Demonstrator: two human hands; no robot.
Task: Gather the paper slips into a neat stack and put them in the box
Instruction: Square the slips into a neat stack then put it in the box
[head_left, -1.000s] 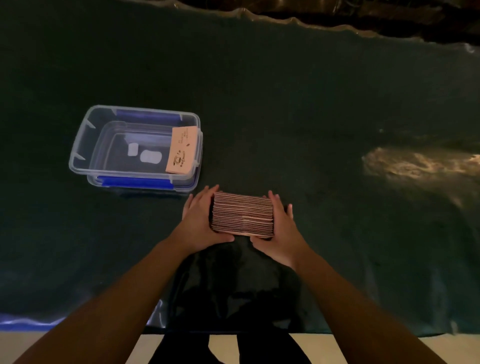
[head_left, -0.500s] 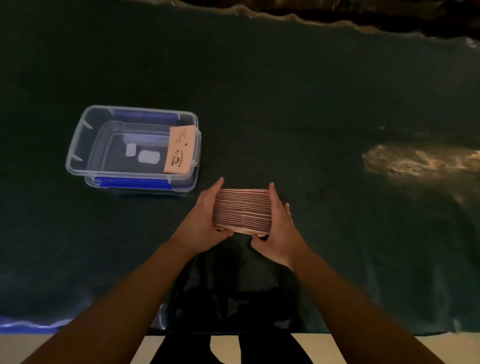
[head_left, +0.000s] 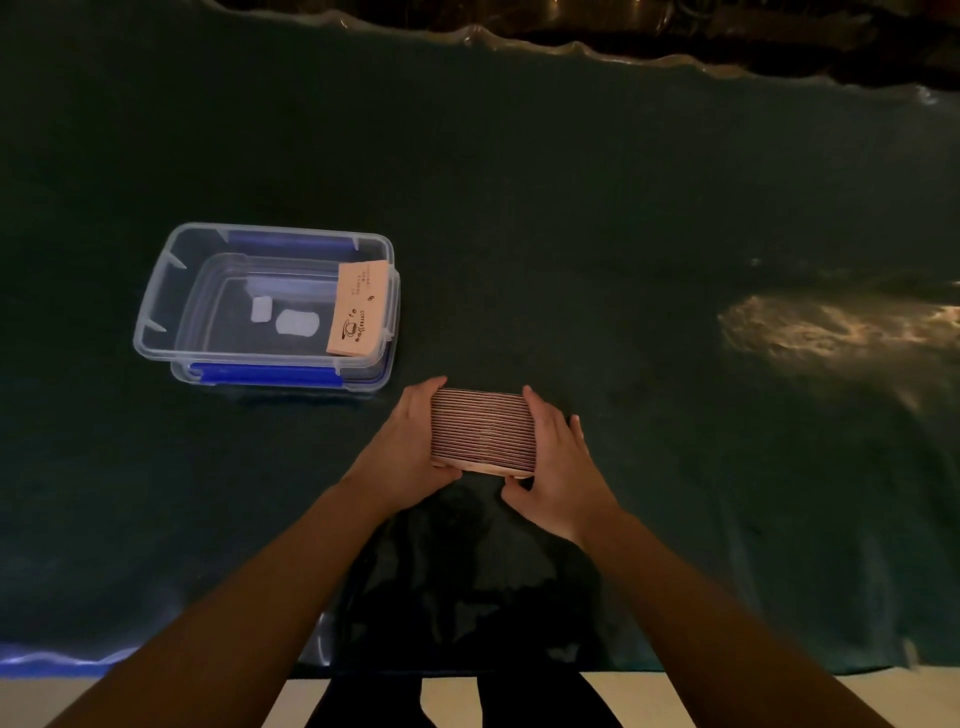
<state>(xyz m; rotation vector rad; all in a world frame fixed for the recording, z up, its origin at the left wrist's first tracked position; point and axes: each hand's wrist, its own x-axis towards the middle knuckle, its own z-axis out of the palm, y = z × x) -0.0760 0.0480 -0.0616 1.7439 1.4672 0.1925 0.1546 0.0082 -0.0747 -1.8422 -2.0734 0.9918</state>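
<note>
A thick stack of tan paper slips (head_left: 482, 432) is squeezed between both palms, its layered edges facing up. My left hand (head_left: 405, 452) presses its left end and my right hand (head_left: 558, 467) presses its right end, thumbs under the near side. The clear plastic box (head_left: 156, 306) with blue latches stands up and to the left of the stack. One printed slip (head_left: 358, 309) leans against the box's right inner wall.
A dark green cloth (head_left: 571, 234) covers the table, with a bright light patch (head_left: 831, 327) at the right. The table's near edge runs along the bottom of the view, where dark trouser legs (head_left: 457, 696) show.
Both hands have shifted the stack slightly up and away from me, holding it more upright and squared; the box and its slip have not moved.
</note>
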